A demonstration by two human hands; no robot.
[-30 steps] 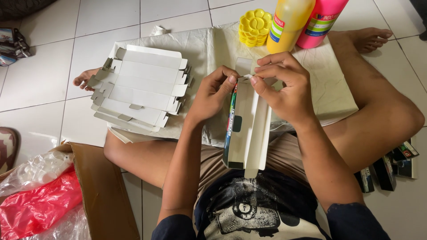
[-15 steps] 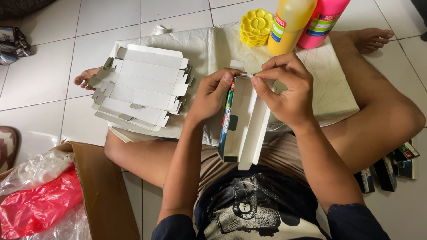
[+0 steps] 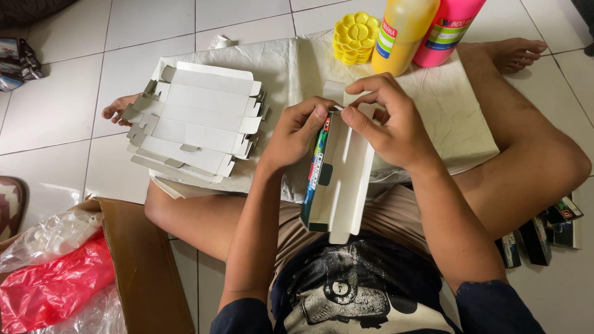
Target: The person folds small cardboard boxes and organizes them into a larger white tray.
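White card makes up the half-folded carton [image 3: 340,179] that is held above the lap at the centre of the scene, its long axis running from near to far and its printed, coloured side panel turned to the left. The far end of the carton is pinched by the left hand [image 3: 296,136], with thumb and forefinger pressed together on the left panel's top corner. The same end is gripped by the right hand [image 3: 390,127], whose thumb and forefinger are closed on a small end flap, the other fingers being curled above it. A stack of flat, unfolded carton blanks [image 3: 195,120] is seen to the left, laid on a pale cloth [image 3: 445,117] that is spread over the tiled floor [image 3: 55,99]. At the far edge of the cloth, a stack of yellow flower-shaped palettes [image 3: 354,37] is placed beside 2 bottles, 1 yellow [image 3: 402,34] and 1 pink [image 3: 445,28]. A brown cardboard box [image 3: 145,266] holding red and clear plastic bags [image 3: 52,278] is seen at the near left, and several dark finished cartons [image 3: 538,238] lie at the near right.
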